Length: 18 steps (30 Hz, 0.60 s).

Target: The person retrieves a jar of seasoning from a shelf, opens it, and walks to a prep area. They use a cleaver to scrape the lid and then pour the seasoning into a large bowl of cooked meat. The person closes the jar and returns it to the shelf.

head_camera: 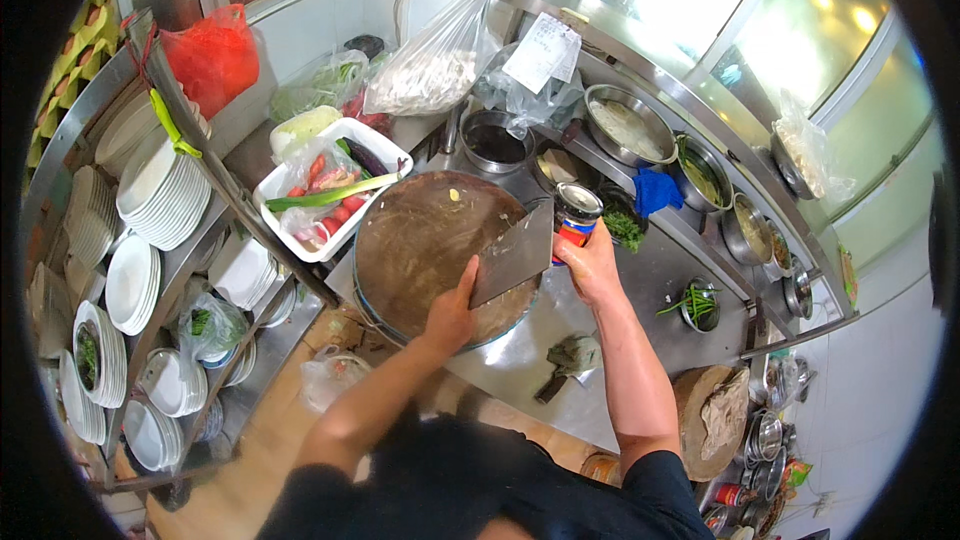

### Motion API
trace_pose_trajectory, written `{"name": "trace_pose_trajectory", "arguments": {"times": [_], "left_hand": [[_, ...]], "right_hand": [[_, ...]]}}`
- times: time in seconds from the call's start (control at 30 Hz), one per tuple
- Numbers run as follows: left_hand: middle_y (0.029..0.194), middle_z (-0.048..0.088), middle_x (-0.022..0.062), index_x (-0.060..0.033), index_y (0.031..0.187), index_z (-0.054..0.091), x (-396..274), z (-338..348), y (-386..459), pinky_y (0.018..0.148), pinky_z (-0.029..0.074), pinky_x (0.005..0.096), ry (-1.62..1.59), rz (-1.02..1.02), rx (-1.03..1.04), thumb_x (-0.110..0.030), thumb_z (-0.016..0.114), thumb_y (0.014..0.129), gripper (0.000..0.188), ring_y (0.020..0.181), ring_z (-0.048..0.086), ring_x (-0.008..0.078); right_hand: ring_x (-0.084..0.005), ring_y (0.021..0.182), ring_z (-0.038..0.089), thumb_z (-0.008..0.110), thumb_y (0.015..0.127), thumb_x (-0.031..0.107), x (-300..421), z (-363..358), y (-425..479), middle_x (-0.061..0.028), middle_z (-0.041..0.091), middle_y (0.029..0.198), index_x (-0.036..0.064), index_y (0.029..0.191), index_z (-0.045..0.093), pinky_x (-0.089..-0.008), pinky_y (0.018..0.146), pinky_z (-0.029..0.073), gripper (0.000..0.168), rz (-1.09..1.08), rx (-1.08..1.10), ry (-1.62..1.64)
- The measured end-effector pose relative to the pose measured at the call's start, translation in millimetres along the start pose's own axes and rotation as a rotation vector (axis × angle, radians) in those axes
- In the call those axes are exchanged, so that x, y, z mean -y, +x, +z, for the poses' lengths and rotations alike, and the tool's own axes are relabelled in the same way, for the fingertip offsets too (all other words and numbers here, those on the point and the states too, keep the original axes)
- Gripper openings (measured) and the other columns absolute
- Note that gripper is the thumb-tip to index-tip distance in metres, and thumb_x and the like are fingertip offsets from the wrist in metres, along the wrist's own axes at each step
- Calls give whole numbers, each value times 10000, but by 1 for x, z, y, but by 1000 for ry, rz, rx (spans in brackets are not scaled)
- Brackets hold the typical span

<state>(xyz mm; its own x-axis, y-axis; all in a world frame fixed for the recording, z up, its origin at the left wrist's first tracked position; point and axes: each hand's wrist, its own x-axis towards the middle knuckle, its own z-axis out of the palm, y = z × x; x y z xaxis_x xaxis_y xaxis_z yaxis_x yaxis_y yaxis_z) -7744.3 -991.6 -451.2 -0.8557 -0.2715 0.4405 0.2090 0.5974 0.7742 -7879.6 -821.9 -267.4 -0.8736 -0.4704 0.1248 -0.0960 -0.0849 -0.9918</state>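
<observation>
My left hand [454, 315] grips a cleaver by its handle, which the fingers hide. The cleaver's broad steel blade [517, 251] is raised over the right part of a round wooden chopping block [420, 240], its far end beside a glass jar. That jar [576, 214], with a metal lid and a red, blue and yellow label, is in my right hand [592, 259], tilted slightly. Small pale scraps lie on the block. Whether the blade touches the jar I cannot tell.
A white plastic tub [315, 244] of vegetables adjoins the block on the left. Another cleaver [555, 382] lies under a crumpled cloth [576, 354] on the steel counter. Metal bowls [630, 124] line the raised shelf; stacked plates [161, 195] fill the left rack.
</observation>
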Motion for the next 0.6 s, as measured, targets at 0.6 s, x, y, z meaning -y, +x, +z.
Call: {"name": "trace_pose_trajectory", "arguments": {"times": [0.6], "left_hand": [[801,683,224,-91,1645,300,-34,-19,1,626,522,523,174,-28,5,11,657,843,883,695,674,438]], "right_hand": [[-163,988,686,769,851,108,14,-40,-2,-61,705,1139,41,1274,609,-340,910,563,457,334,73,61]]}}
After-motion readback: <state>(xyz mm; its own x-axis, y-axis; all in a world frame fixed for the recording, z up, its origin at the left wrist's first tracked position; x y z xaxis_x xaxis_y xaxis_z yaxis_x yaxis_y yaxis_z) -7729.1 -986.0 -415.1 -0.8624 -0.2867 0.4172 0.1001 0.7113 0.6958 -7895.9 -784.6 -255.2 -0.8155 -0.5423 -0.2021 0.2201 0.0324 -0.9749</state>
